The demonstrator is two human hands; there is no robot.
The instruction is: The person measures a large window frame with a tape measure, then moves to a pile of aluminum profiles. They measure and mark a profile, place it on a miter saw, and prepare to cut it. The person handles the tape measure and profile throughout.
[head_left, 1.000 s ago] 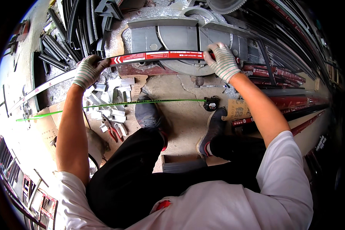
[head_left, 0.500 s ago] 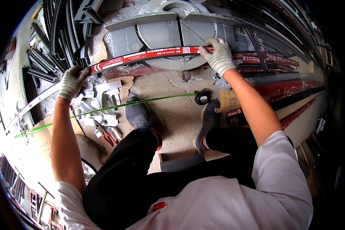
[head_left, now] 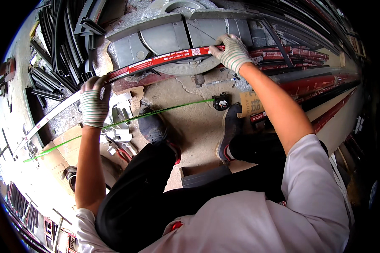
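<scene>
A long, narrow metal profile strip (head_left: 156, 61), covered with red and white printed film, lies across the front of a grey miter saw table (head_left: 162, 39). My left hand (head_left: 94, 103), in a striped knit glove, is closed on its left stretch; the fingers cover part of the red film. My right hand (head_left: 232, 52), gloved alike with bare fingertips, pinches the strip near its right end, just right of the saw slot (head_left: 186, 31). From there the strip runs left past my left hand, its far part pale and washed out by light.
A black tape measure (head_left: 222, 102) lies by my right shoe, its green blade (head_left: 169, 109) stretched left under my left forearm. Metal offcuts (head_left: 121, 134) and red-handled pliers (head_left: 124, 154) lie by my left shoe. Dark profiles (head_left: 69, 42) are heaped left; red-filmed profiles (head_left: 297, 54) lie right.
My left hand has slid right along the strip and come nearer to me, now covering the arrow marks on the film. The right hand keeps its hold. The whole view has shifted slightly.
</scene>
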